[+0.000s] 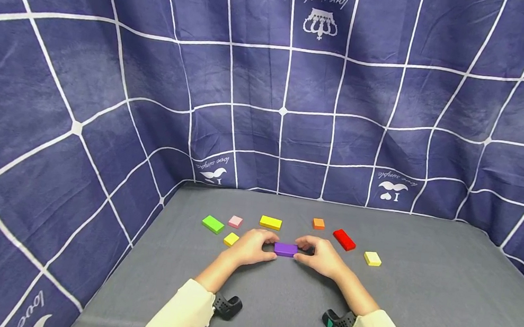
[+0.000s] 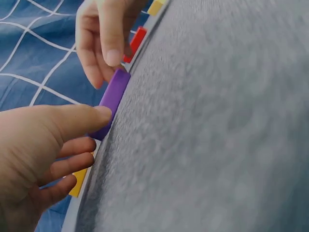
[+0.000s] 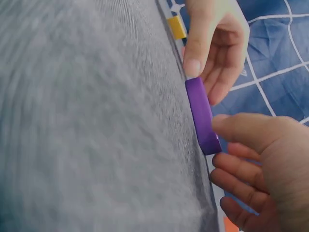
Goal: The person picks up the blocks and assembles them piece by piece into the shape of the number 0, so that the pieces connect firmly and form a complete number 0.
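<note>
A purple block [image 1: 285, 249] lies lengthwise between the two hands, low on the grey table. My left hand [image 1: 253, 247] grips its left end, thumb along the near side and fingers curved behind. At the other end my right hand [image 1: 324, 256] holds it the same way. In the left wrist view the left thumb [image 2: 99, 115] overlaps the purple block [image 2: 114, 94], the lower fingers hanging loosely curled. The right thumb [image 3: 224, 124] meets the purple block's [image 3: 200, 108] edge in the right wrist view, with the other fingers spread below it.
Beyond the hands lie a green block [image 1: 213, 224], a pink block [image 1: 235, 221], two yellow blocks [image 1: 270, 222], an orange block [image 1: 318, 224], a red block [image 1: 344, 240] and a pale yellow block [image 1: 372, 259]. A blue checked cloth [image 1: 261, 78] hangs behind and left of the table [image 1: 280, 309].
</note>
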`<state>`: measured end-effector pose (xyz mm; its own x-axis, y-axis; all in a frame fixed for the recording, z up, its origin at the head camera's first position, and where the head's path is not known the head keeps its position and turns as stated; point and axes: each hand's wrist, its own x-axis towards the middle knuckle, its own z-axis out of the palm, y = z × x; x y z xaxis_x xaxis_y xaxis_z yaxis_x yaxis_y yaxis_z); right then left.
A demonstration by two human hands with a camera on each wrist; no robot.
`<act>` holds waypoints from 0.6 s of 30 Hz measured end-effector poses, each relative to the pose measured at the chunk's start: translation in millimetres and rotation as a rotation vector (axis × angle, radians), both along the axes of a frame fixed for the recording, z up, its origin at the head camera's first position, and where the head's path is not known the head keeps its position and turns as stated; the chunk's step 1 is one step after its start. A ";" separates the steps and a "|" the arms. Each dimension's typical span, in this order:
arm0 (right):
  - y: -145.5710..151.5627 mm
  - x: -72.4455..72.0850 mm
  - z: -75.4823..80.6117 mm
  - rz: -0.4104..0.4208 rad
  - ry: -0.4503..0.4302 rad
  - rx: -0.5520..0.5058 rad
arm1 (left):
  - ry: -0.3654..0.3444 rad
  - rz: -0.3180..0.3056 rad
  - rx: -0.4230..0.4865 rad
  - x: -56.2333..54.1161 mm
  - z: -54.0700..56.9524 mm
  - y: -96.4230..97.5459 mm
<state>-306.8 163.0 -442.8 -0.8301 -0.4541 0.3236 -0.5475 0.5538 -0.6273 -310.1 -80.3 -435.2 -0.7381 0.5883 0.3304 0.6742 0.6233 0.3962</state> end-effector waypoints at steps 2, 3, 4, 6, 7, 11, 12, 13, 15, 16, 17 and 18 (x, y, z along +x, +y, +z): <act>-1.2 0.2 -2.0 -0.008 0.003 0.001 | -0.007 0.000 0.018 -0.2 -2.0 0.9; -1.8 0.4 -2.9 -0.014 0.004 0.002 | -0.010 0.003 0.021 -0.5 -3.1 1.4; -2.8 0.2 -3.5 -0.019 0.008 0.006 | -0.015 0.004 0.026 -0.7 -3.7 1.3; -4.4 -0.1 -4.6 -0.025 0.011 0.008 | -0.017 0.008 0.030 -0.9 -4.9 1.0; -5.0 -0.2 -5.1 -0.027 0.014 0.007 | -0.020 0.012 0.032 -1.1 -5.5 0.9; -5.9 -0.5 -7.8 -0.032 0.018 -0.007 | -0.022 0.026 0.039 -1.3 -7.6 0.9; -5.7 -0.4 -8.6 -0.034 0.018 -0.012 | -0.024 0.030 0.039 -1.2 -8.0 1.1; -5.4 -0.3 -9.4 -0.035 0.020 -0.016 | -0.023 0.032 0.039 -1.0 -8.3 1.3; -4.6 0.0 -11.1 -0.034 0.024 -0.026 | -0.024 0.035 0.038 -0.7 -9.0 1.9; -4.1 0.1 -11.9 -0.033 0.025 -0.031 | -0.024 0.037 0.036 -0.5 -9.2 2.2; -3.8 0.2 -12.5 -0.032 0.028 -0.035 | -0.024 0.037 0.038 -0.3 -9.4 2.4; -3.5 0.3 -13.0 -0.033 0.031 -0.035 | -0.024 0.038 0.037 -0.2 -9.5 2.5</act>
<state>-306.5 159.5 -455.7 -0.8338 -0.4147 0.3644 -0.5487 0.5495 -0.6301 -310.3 -77.8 -444.7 -0.7675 0.5474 0.3336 0.6405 0.6330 0.4349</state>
